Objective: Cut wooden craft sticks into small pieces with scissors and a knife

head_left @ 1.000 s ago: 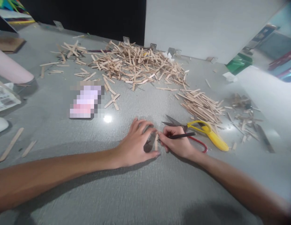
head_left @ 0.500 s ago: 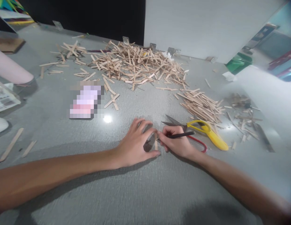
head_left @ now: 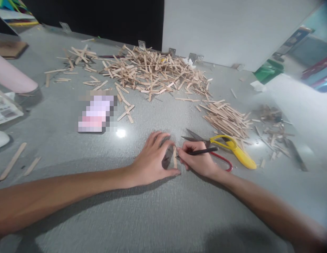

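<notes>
A short piece of wooden craft stick [head_left: 175,158] lies upright in the view on the grey table. My left hand [head_left: 155,160] pins it at both ends, index finger at the far end and thumb at the near end. In my right hand [head_left: 196,158] is a slim black pen [head_left: 204,151], gripped as for writing, its tip at the stick's right edge. Just beyond my right hand lie scissors [head_left: 226,142] with one yellow and one red handle, their blades pointing left. The red handle runs partly behind that hand.
A big heap of craft sticks [head_left: 153,70] spreads along the back, with a neater pile [head_left: 226,117] at right. A blurred-out phone [head_left: 96,114] lies left of centre. A utility-knife-like blade [head_left: 296,154], a pink cylinder [head_left: 13,75] and a white mouse [head_left: 0,140] sit farther out.
Both hands stay almost in place. The left fingers shift very slightly; the pen remains at the stick's edge.
</notes>
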Tool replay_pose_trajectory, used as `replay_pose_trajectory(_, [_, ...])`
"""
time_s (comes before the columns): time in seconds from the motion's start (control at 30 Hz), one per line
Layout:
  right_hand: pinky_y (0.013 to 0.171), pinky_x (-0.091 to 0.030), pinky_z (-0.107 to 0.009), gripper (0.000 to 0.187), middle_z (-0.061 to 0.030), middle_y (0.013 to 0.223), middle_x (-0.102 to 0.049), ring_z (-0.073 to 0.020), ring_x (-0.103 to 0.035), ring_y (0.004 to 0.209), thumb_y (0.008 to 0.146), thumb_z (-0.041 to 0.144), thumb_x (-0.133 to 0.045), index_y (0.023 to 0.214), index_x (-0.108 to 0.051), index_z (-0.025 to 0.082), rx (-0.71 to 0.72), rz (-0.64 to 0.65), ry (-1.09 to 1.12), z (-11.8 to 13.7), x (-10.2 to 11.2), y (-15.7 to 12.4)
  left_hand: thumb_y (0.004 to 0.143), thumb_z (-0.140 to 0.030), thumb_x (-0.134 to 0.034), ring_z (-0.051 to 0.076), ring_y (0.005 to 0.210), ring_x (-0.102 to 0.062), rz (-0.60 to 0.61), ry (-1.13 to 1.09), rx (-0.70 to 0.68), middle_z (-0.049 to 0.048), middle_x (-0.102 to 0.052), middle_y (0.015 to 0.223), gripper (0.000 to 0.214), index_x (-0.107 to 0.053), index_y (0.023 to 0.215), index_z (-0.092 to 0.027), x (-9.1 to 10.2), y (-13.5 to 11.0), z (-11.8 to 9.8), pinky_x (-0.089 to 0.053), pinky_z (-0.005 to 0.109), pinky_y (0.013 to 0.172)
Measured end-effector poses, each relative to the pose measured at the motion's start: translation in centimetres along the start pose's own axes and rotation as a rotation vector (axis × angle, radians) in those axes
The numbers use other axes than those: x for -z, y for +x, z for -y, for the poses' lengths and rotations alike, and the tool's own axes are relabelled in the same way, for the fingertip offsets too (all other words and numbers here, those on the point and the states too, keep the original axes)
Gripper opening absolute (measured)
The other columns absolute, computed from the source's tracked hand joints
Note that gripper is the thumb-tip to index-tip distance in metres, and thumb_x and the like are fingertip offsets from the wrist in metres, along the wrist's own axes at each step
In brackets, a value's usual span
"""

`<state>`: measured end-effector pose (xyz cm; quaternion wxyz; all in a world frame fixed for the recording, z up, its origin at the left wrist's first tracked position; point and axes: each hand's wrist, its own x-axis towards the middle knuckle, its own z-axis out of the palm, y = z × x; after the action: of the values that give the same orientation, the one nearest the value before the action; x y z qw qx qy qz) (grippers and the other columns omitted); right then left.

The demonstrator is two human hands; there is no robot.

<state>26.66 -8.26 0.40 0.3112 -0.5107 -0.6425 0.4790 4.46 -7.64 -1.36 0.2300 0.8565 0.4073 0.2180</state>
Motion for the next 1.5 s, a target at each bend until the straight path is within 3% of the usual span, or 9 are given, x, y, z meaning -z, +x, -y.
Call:
replay_pose_trajectory(0.87, [0.041, -0.032, -0.023, 0.051, 0.0038, 0.044, -0.052, -0.0089, -0.046, 0.039, 0.100, 0.046, -0.068, 0.059, -0.050, 0.022, 0.038, -0.034, -0.085, 0.51, -0.15, -0.06, 0.077, -0.066, -0.088, 0.048, 0.156, -0.029, 0.012, -0.010, 0.015, 0.0147, -0.046, 0.157, 0.074, -0.060, 0.132, -0.026, 0.08, -0.10, -0.16, -0.035, 0.072, 0.125])
replay_pose_trajectory(1.07, [0.042, -0.031, -0.024, 0.051, 0.0045, 0.045, -0.049, -0.0088, -0.043, 0.041, 0.101, 0.042, -0.066, 0.057, -0.049, 0.022, 0.059, -0.031, -0.117, 0.68, -0.11, -0.09, 0.070, -0.086, -0.082, 0.049, 0.156, -0.030, 0.026, -0.023, -0.011, 0.0196, -0.046, 0.157, 0.098, -0.054, 0.139, -0.022, 0.29, 0.03, -0.15, -0.030, 0.074, 0.127])
replay_pose_trajectory(1.2, [0.043, -0.031, -0.024, 0.049, 0.0049, 0.045, -0.048, -0.0086, -0.041, 0.042, 0.099, 0.037, -0.067, 0.056, -0.048, 0.022, 0.069, -0.034, -0.134, 0.51, -0.08, -0.06, 0.071, -0.080, -0.085, 0.050, 0.156, -0.029, 0.042, 0.015, -0.032, 0.0200, -0.044, 0.159, 0.097, -0.052, 0.141, -0.022, 0.28, 0.07, -0.09, -0.025, 0.076, 0.129])
replay_pose_trajectory(1.37, [0.044, -0.030, -0.024, 0.049, 0.0054, 0.045, -0.047, -0.0082, -0.040, 0.042, 0.099, 0.036, -0.066, 0.057, -0.047, 0.022, 0.075, -0.037, -0.144, 0.41, -0.10, -0.04, 0.068, -0.081, -0.087, 0.049, 0.155, -0.032, 0.013, -0.040, -0.016, 0.0203, -0.046, 0.157, 0.109, -0.043, 0.149, -0.023, 0.33, 0.02, -0.15, -0.028, 0.075, 0.128])
replay_pose_trajectory(1.5, [0.044, -0.030, -0.024, 0.048, 0.0054, 0.045, -0.048, -0.0079, -0.039, 0.043, 0.099, 0.034, -0.066, 0.057, -0.048, 0.021, 0.078, -0.036, -0.142, 0.53, -0.12, -0.04, 0.075, -0.075, -0.086, 0.049, 0.157, -0.028, 0.052, 0.034, -0.035, 0.0189, -0.043, 0.159, 0.089, -0.053, 0.141, -0.024, 0.35, 0.01, -0.21, -0.023, 0.075, 0.130])
